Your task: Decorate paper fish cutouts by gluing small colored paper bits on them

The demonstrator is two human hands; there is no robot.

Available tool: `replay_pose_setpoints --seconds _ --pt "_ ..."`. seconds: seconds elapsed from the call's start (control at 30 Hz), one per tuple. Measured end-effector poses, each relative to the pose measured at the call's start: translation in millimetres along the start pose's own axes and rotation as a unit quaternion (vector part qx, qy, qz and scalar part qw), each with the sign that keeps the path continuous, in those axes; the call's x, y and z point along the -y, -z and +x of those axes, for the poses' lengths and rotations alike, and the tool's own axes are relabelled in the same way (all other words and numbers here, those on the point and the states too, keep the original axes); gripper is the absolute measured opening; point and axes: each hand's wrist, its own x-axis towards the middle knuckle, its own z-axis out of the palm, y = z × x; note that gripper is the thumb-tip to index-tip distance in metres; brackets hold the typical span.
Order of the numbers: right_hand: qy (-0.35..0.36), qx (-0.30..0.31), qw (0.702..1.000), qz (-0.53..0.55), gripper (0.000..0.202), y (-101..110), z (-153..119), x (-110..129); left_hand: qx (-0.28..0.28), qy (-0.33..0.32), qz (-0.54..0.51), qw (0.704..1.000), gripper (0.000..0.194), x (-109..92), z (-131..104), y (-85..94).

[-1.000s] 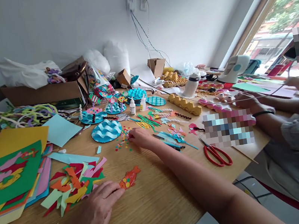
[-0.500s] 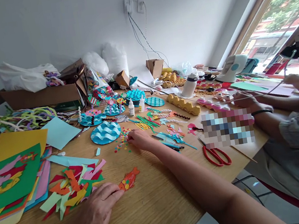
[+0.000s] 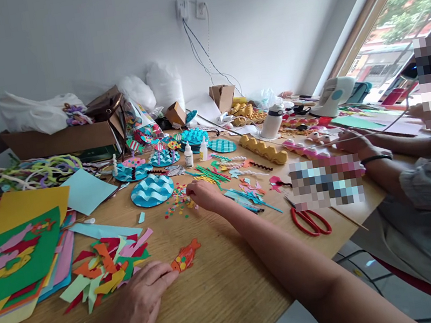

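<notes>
An orange paper fish with colored dots lies flat on the wooden table. The fingertips of my left hand rest on its head end, fingers close together. Farther forward, my right hand reaches to a scatter of small colored paper dots, its fingers pinched at their right edge; anything between the fingertips is too small to tell. Just left of the dots is a blue disc with wavy strips. Two small white glue bottles stand behind them.
Paper scraps and stacked colored sheets lie at left. Red-handled scissors lie right of my right forearm, near green and blue strips. At right sits a person with hands near pink egg-carton strips.
My right hand has shifted slightly to the right over the dots, fingers still pinched. My left hand and the fish stay in place; the view has tilted slightly.
</notes>
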Motion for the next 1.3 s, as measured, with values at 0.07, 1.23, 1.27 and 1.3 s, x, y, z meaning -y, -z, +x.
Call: replay_pose_setpoints --seconds 0.07,1.23,1.27,1.3 --pt "-0.002 -0.002 1.0 0.001 0.027 2 0 -2 0.004 0.003 0.001 1.0 0.058 0 -1 -0.2" --pt "0.07 0.07 0.993 -0.065 0.026 3 18 7 -0.001 -0.04 0.014 0.999 0.048 -1 6 12.9" --pt "0.069 0.076 0.992 -0.071 0.025 3 21 7 0.01 -0.04 0.009 0.999 0.049 0 5 11.6" --pt "0.068 0.081 0.992 -0.075 0.024 2 24 8 0.007 -0.036 0.005 0.999 0.05 2 4 10.8"
